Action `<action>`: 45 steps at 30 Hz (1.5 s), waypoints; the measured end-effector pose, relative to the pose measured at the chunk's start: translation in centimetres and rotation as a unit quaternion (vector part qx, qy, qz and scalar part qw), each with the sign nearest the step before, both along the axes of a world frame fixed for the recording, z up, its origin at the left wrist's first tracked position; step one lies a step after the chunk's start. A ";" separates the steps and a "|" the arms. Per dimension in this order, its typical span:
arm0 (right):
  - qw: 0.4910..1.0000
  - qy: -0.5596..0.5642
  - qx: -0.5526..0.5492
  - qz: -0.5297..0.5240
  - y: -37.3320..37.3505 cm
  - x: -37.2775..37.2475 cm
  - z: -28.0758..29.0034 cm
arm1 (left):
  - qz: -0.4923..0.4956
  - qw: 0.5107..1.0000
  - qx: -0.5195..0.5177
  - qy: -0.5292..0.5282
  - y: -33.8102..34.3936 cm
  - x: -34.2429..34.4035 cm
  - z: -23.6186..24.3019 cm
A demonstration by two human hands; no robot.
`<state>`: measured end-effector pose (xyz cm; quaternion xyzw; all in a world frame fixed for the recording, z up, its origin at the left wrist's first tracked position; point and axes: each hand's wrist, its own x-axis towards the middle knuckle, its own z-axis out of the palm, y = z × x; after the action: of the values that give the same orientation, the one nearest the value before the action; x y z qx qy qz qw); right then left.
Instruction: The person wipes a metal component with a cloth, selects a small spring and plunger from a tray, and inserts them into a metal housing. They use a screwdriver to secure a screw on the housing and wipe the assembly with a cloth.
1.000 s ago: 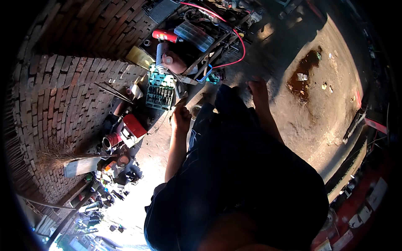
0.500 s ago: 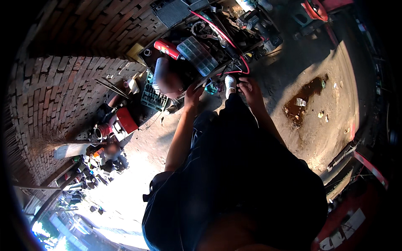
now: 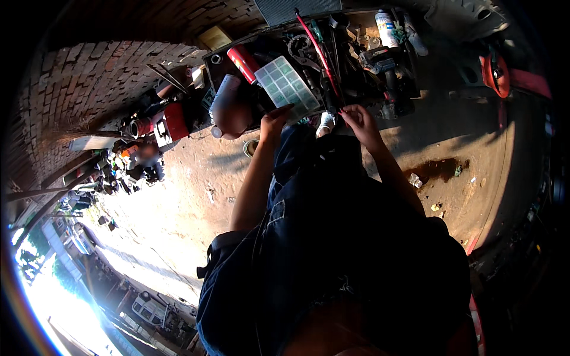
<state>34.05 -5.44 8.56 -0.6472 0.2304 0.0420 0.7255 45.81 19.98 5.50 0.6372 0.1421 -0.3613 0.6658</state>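
Two bare hands reach up around twelve o'clock: the left hand (image 3: 273, 123) puts its fingers over the near end of a translucent, pale-green plastic compartment case (image 3: 282, 83), gripping or merely touching I cannot tell, while the right hand (image 3: 361, 123), toward two o'clock, bends thumb and fingers together around nothing I can make out. The case seems laid flat to keep its compartments level, with a red cylinder (image 3: 243, 63) at its ten o'clock and a thin red hose (image 3: 319, 50) at its one o'clock. Since half a second ago, the left fingers have come onto the case and the right fingers have drawn closer together.
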 end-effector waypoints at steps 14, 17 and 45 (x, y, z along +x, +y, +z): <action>0.992 0.047 -0.120 -0.013 -1.7 0.7 -0.1 | 0.058 0.875 0.377 -0.297 0.8 11.7 -6.7; 0.985 0.087 -0.147 -0.006 -2.1 0.6 2.6 | 0.046 0.770 0.556 -0.310 0.4 15.4 -10.5; 0.982 0.095 -0.135 -0.089 0.3 2.7 2.0 | 0.202 0.951 -0.232 0.012 10.4 23.4 -2.4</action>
<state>36.70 -5.17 10.54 -0.7093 0.3586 0.0072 0.6068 69.24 30.37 3.08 0.4184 0.1881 -0.2498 0.8527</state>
